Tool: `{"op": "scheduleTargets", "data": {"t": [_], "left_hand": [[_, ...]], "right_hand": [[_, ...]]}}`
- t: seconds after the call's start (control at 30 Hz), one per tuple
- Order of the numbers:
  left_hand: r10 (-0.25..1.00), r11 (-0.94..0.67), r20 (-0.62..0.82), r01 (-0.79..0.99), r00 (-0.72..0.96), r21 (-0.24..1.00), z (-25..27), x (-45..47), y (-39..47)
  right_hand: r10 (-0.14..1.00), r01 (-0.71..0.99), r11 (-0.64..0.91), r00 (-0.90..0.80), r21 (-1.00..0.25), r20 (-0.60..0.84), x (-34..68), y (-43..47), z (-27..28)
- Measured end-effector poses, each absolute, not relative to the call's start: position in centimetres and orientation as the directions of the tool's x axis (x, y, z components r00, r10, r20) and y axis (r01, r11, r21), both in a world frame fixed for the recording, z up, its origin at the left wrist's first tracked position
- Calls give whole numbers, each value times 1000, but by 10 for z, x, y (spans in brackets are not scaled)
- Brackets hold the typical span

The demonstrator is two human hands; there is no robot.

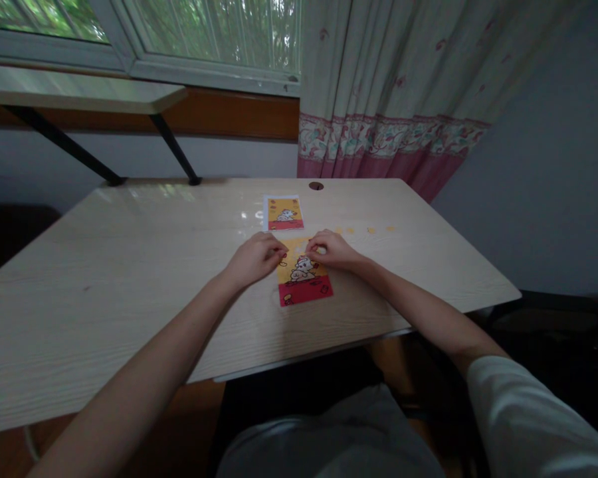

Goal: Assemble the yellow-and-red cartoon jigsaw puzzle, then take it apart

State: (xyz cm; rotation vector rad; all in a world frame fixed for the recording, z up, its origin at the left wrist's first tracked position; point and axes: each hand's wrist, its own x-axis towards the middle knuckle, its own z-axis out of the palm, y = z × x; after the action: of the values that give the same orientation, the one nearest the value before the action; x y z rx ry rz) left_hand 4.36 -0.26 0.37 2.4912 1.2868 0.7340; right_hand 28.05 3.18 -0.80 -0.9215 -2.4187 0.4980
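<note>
A yellow and red jigsaw puzzle (pixel 303 292) with a white cartoon animal lies on the desk in front of me. My left hand (pixel 260 257) rests over its upper left edge, thumb and fingertips pinched together. Across from it, my right hand (pixel 333 251) reaches in from the upper right side with its fingers pinched too. What either hand holds, if anything, is too small or hidden to make out. Part of the puzzle's top is covered by my hands. Just behind lies a smaller printed picture card (pixel 285 214) of the same design on a white backing.
Several small yellow pieces (pixel 371 230) lie in a row on the desk (pixel 154 285), right of the card. A round cable hole (pixel 316 186) sits near the back edge. A raised shelf (pixel 80 91) on black legs stands at the back left, and a curtain (pixel 379 86) hangs behind.
</note>
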Motion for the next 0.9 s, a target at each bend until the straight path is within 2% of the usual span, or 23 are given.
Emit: {"op": "scheduleTargets", "data": {"t": [0.1, 0.37, 0.67, 0.9], "left_hand": [[784, -621, 319, 689, 533, 374, 3, 43, -2], [733, -680, 282, 656, 619, 327, 3, 48, -5], [705, -706, 250, 689, 663, 165, 5, 49, -5], [682, -718, 225, 696, 696, 24, 12, 54, -10]], "right_hand": [[705, 517, 687, -644, -510, 297, 280, 32, -8], [708, 520, 679, -649, -518, 277, 280, 32, -8], [729, 531, 659, -625, -533, 279, 277, 32, -9], [836, 581, 506, -512, -638, 196, 270, 30, -6]]}}
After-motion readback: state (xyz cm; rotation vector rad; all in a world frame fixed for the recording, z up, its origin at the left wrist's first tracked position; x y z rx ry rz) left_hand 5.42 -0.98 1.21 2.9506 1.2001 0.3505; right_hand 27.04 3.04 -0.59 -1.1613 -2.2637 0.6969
